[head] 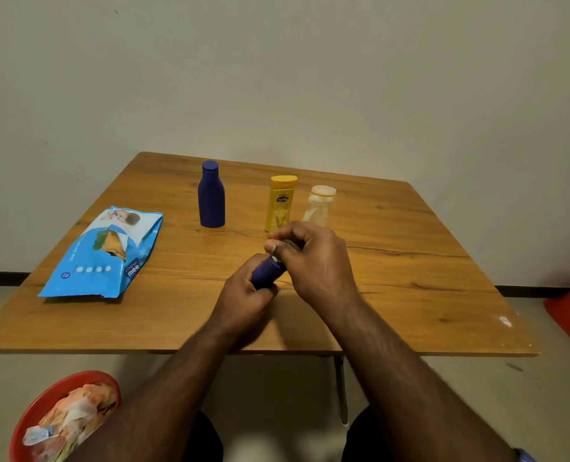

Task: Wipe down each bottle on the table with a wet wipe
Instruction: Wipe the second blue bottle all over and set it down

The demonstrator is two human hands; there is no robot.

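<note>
A: Now, left to right?

B: Wipes pack [102, 251] lying on counter [410, 295]; my left hand [243, 303] grips small blue bottle [266, 271], steadying it; right hand [313, 258] pinches wet wipe [273, 258] against its top. Three bottles behind.

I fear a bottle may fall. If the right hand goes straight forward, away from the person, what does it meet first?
Probably the clear bottle, just beyond the right hand; depth is uncertain.

Plain pale wall [277, 61] – wooden table [410, 261] on a light floor [477, 395].
</note>
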